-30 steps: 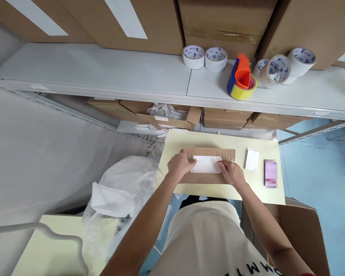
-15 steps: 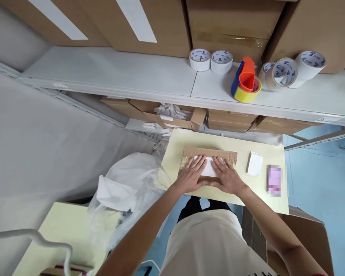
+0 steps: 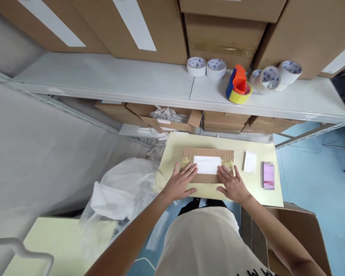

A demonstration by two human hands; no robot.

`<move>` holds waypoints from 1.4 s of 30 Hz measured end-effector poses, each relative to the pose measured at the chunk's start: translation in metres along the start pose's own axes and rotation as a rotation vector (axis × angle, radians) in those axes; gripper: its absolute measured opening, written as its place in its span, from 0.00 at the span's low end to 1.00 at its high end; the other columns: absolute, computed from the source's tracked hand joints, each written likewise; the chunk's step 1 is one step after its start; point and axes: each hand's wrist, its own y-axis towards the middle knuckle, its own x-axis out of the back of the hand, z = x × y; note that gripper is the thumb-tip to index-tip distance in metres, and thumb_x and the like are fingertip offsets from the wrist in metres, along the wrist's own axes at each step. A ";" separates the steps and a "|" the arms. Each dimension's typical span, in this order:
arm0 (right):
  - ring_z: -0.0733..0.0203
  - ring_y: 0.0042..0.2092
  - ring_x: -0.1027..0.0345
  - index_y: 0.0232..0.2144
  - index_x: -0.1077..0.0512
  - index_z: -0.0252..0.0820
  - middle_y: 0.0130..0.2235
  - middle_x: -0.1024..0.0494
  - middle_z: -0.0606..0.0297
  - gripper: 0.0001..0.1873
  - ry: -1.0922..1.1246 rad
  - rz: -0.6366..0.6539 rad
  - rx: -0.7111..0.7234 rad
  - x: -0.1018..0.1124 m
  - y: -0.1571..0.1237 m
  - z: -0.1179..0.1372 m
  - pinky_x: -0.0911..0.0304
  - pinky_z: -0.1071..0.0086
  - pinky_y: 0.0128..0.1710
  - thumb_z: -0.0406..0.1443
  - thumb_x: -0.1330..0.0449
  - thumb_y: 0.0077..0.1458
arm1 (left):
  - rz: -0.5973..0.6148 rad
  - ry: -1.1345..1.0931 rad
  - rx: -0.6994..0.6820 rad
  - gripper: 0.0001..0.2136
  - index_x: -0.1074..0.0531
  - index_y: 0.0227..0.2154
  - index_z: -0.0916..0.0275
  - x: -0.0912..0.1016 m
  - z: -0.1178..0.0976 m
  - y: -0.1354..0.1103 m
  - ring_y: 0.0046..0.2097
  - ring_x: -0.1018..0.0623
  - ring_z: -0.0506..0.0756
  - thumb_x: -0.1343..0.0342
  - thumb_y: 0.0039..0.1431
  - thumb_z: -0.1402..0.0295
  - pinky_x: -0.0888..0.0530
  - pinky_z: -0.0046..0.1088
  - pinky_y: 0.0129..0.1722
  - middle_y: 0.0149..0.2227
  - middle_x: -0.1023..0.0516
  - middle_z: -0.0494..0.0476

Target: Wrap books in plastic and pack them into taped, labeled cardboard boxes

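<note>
A small cardboard box (image 3: 207, 179) lies flat on the pale yellow table (image 3: 172, 147), with clear tape across its top. A white label (image 3: 207, 165) sits on the middle of the box. My left hand (image 3: 179, 181) is open, its fingertips touching the box at the label's left end. At the other end my right hand (image 3: 232, 184) is open too, fingers stretched over the taped right part of the box. Both thumbs are spread toward my body. To the right of the box are a stack of white labels (image 3: 250, 161) and a blurred pinkish item (image 3: 268, 176).
Tape rolls (image 3: 196, 66) and an orange and blue tape dispenser (image 3: 239, 85) stand on the grey shelf (image 3: 117, 78) above the table. Plastic bags (image 3: 117, 195) bulge at the left. An open carton (image 3: 296, 230) stands at the lower right.
My hands have slid apart, from the middle of the label out to its two ends, so the whole label now shows. The camera view has shifted slightly.
</note>
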 end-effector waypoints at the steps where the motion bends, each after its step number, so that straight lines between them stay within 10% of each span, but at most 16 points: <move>1: 0.44 0.66 0.45 0.64 0.40 0.38 0.65 0.37 0.49 0.30 -0.011 -0.016 -0.022 0.002 -0.001 -0.001 0.65 0.41 0.67 0.46 0.52 0.66 | -0.023 -0.011 0.000 0.28 0.38 0.63 0.56 0.002 0.002 0.000 0.67 0.40 0.68 0.47 0.60 0.57 0.61 0.60 0.65 0.66 0.38 0.65; 6: 0.44 0.67 0.47 0.64 0.39 0.36 0.66 0.41 0.47 0.31 -0.055 -0.105 -0.115 0.001 0.027 0.006 0.56 0.44 0.65 0.48 0.51 0.65 | -0.162 -0.072 0.017 0.18 0.28 0.54 0.57 0.013 -0.001 0.021 0.61 0.30 0.64 0.50 0.62 0.64 0.51 0.54 0.67 0.58 0.27 0.64; 20: 0.37 0.69 0.55 0.69 0.58 0.44 0.70 0.51 0.45 0.38 0.018 -0.315 -0.676 -0.049 0.023 0.021 0.44 0.39 0.56 0.52 0.55 0.64 | -0.261 -0.137 0.405 0.37 0.48 0.67 0.66 0.003 0.006 0.031 0.69 0.50 0.77 0.48 0.59 0.54 0.47 0.70 0.58 0.70 0.56 0.79; 29: 0.41 0.56 0.33 0.68 0.57 0.33 0.56 0.31 0.38 0.41 0.246 -0.613 -0.953 -0.065 0.031 0.018 0.35 0.54 0.47 0.51 0.55 0.61 | -0.398 -0.633 0.396 0.43 0.60 0.67 0.73 -0.025 0.015 0.036 0.70 0.49 0.67 0.45 0.55 0.60 0.43 0.45 0.65 0.68 0.52 0.81; 37: 0.37 0.56 0.35 0.59 0.40 0.33 0.54 0.31 0.39 0.47 0.565 -0.447 -1.326 -0.040 0.012 0.044 0.40 0.54 0.53 0.58 0.39 0.46 | -0.008 -0.578 0.651 0.32 0.36 0.53 0.64 0.006 0.016 0.039 0.55 0.25 0.69 0.43 0.52 0.46 0.29 0.42 0.51 0.52 0.24 0.72; 42: 0.43 0.56 0.33 0.58 0.39 0.36 0.57 0.31 0.44 0.38 0.781 -0.507 -1.317 -0.033 0.015 0.046 0.38 0.58 0.52 0.51 0.39 0.50 | 0.009 -0.482 0.621 0.26 0.34 0.49 0.62 0.014 0.013 0.042 0.52 0.23 0.67 0.46 0.55 0.48 0.28 0.38 0.46 0.50 0.22 0.69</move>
